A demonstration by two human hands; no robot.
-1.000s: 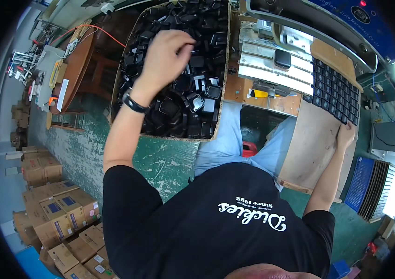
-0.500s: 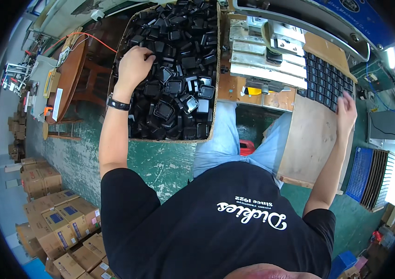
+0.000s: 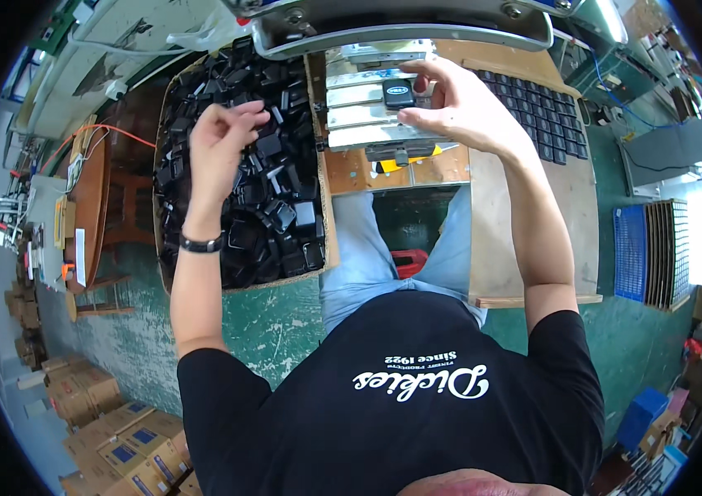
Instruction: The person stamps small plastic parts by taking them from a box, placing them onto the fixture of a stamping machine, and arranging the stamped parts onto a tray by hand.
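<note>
Over the carton of loose black plastic caps (image 3: 268, 178), my left hand (image 3: 223, 145) has its fingers drawn together. Whether a cap is in them is hidden. My right hand (image 3: 458, 107) reaches over the pale metal bed (image 3: 355, 113) of the machine, thumb and fingers spread around one black square cap (image 3: 399, 93) with a light printed mark. That cap lies on the bed between thumb and index finger, with a gap showing to both.
Rows of printed black caps (image 3: 541, 116) lie on the board (image 3: 524, 223) at right. A metal machine frame (image 3: 400, 33) crosses above the bed. A round brown table (image 3: 95, 207) stands at left, and blue and brown racks (image 3: 652, 252) at far right.
My right hand has moved left from the rows of caps to the cap on the machine bed. My left hand has come up off the caps in the carton. The view has shifted.
</note>
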